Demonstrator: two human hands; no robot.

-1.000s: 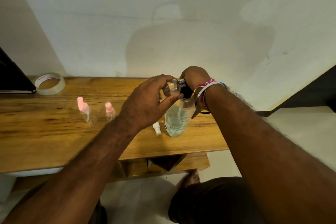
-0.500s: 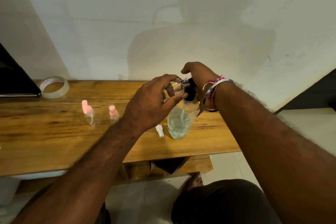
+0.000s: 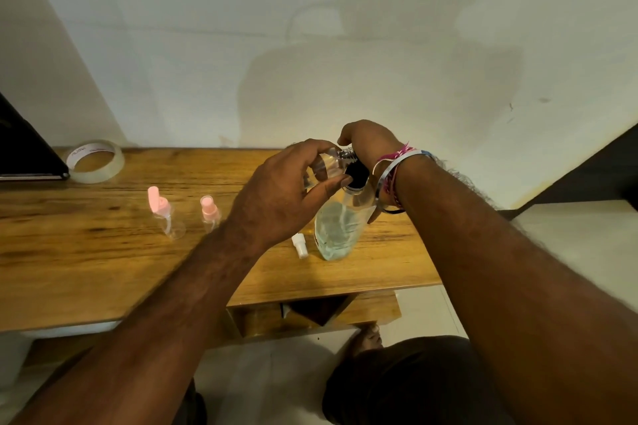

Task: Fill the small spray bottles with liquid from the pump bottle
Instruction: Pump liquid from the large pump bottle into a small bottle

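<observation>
A clear pump bottle (image 3: pixel 334 231) with pale green liquid stands on the wooden table (image 3: pixel 103 262). My right hand (image 3: pixel 367 141) is curled over its black pump head (image 3: pixel 355 176) from above. My left hand (image 3: pixel 276 197) pinches a small clear uncapped spray bottle (image 3: pixel 328 164), tilted with its threaded neck against the pump's spout. A white spray cap (image 3: pixel 299 245) lies on the table beside the pump bottle. Two small spray bottles with pink tops stand to the left, one (image 3: pixel 162 214) with its cap flipped up and one (image 3: pixel 210 212) shut.
A roll of clear tape (image 3: pixel 96 160) lies at the table's back left, next to a dark flat object (image 3: pixel 24 148). The wall runs right behind the table. A shelf sits below the tabletop, and my foot (image 3: pixel 367 338) and knee show underneath.
Both hands and the bottles keep their pose. Only the view shifted slightly; the right hand sits a bit higher over the pump head than a second ago.
</observation>
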